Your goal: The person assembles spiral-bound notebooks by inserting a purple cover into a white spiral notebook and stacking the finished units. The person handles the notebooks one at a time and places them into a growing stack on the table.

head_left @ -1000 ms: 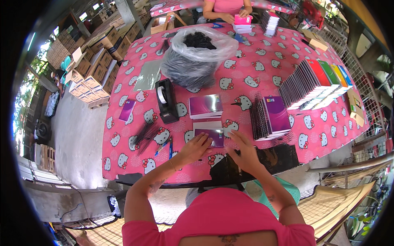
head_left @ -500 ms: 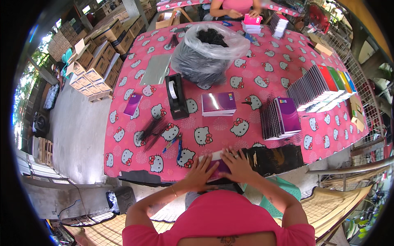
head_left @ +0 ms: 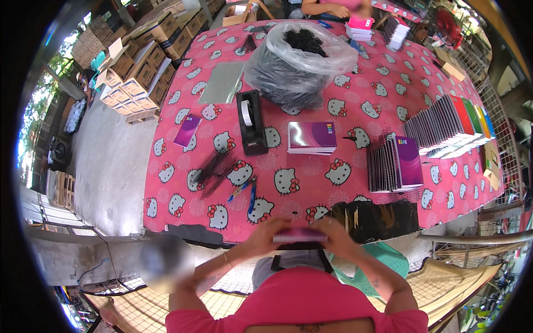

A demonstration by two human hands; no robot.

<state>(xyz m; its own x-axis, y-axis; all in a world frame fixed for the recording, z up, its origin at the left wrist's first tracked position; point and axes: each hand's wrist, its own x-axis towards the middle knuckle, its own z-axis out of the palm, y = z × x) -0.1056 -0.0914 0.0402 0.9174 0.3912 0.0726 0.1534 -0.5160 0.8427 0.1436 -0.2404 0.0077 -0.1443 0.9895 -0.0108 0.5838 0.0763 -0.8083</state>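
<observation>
A purple notebook [head_left: 300,237] is held at the table's near edge, its long edge turned toward me. My left hand [head_left: 268,235] grips its left end and my right hand [head_left: 332,233] its right end; both are slightly blurred. Just beyond lie a pair of blue pens [head_left: 252,195] and a heap of black spiral binding coils [head_left: 216,171]. Farther off, a short stack of purple notebooks [head_left: 312,137] lies flat. To the right, a row of spiral-bound purple notebooks [head_left: 408,161] stands on edge.
A black tape dispenser [head_left: 252,125], a clear plastic sheet [head_left: 222,83] and a big bag of black coils [head_left: 294,83] occupy the table. Colourful notebooks [head_left: 444,127] line the right side. A co-worker's hand [head_left: 340,11] shows at the far edge. Cartons [head_left: 136,77] are stacked at left.
My hands were lying flat over the notebook on the table edge. Now they grip its two ends, and it is raised with its edge facing me.
</observation>
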